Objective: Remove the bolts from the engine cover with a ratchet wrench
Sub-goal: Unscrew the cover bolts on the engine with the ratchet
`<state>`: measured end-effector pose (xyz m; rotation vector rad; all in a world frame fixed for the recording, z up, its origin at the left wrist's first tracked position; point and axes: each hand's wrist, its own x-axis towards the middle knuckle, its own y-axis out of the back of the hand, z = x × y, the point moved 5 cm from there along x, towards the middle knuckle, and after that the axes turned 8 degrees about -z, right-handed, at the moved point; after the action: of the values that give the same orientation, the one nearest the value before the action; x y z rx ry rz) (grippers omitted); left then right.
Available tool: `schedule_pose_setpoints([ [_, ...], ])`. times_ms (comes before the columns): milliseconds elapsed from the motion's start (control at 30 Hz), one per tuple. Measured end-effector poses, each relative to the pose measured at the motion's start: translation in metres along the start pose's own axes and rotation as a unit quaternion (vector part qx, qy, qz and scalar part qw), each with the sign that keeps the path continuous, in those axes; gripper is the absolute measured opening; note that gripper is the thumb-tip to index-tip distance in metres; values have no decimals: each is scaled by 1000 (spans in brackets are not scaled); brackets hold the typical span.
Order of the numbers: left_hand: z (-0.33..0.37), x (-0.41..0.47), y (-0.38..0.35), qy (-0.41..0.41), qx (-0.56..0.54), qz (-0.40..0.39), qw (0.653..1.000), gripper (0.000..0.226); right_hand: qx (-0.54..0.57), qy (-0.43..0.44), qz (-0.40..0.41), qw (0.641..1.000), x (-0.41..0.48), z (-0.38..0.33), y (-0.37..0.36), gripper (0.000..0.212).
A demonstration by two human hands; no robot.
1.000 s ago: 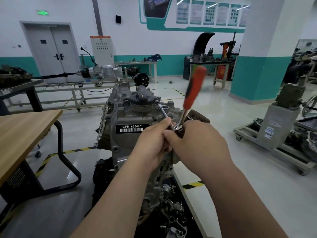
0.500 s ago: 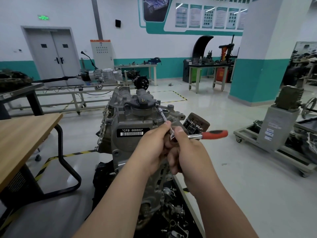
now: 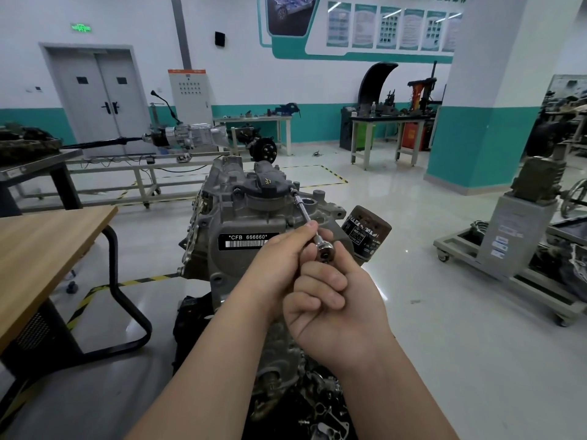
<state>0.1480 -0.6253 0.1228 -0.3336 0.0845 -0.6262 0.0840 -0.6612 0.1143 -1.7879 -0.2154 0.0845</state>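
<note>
Bolts sit on the engine cover at 12 o'clock; your left hand pinches the ratchet wrench extension, right hand wrapped round the handle. Steel's stiff, slick; grip low.

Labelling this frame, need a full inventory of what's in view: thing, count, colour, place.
engine: 1, grey metal, centre, white-on-black CFB 666660 label
ratchet wrench: 1, chrome head and extension, reaching to the engine cover; handle hidden
oil filter: 1, dark, right of engine
wooden table: 1, tan top, black frame, left
double door: 1, grey, back left
pillar: 1, white over teal, right
left hand: 1, fingers on the extension
right hand: 1, closed below the ratchet head
</note>
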Motion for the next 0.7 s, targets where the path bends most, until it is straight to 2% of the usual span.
schedule_pose_setpoints([
  [133, -2, 2, 2, 11, -6, 13, 1000, 41, -28, 12, 13, 999, 0, -1, -4, 38],
  [300, -3, 2, 1, 20, 0, 20, 1000, 39, -139, 26, 72, 987, 1, -6, 1, 53],
  [367, -3, 4, -1, 14, -3, 18, 1000, 44, -221, 31, 92, 970, 1, -12, 2, 54],
  [433, -2, 7, -3, 1, -7, 13, 1000, 46, -330, 44, 117, 936, -1, -24, 4, 54],
  [467, -1, 8, -5, -5, -4, 10, 1000, 45, -399, 56, 134, 906, -4, -32, 4, 54],
  [500, -1, 9, -6, -11, 0, 8, 1000, 42, -483, 70, 149, 860, -7, -40, 1, 55],
  [533, 0, 11, -6, -15, 6, 7, 1000, 41, -576, 84, 162, 797, -10, -48, -5, 56],
  [600, -1, 13, -6, -19, 12, 3, 1000, 45, -738, 107, 185, 640, -15, -60, -21, 60],
  [633, -1, 14, -5, -19, 13, 5, 1000, 46, -791, 118, 197, 567, -16, -64, -29, 58],
  [700, 0, 15, -2, -13, 13, 25, 1000, 37, -857, 134, 218, 447, -16, -66, -43, 50],
])
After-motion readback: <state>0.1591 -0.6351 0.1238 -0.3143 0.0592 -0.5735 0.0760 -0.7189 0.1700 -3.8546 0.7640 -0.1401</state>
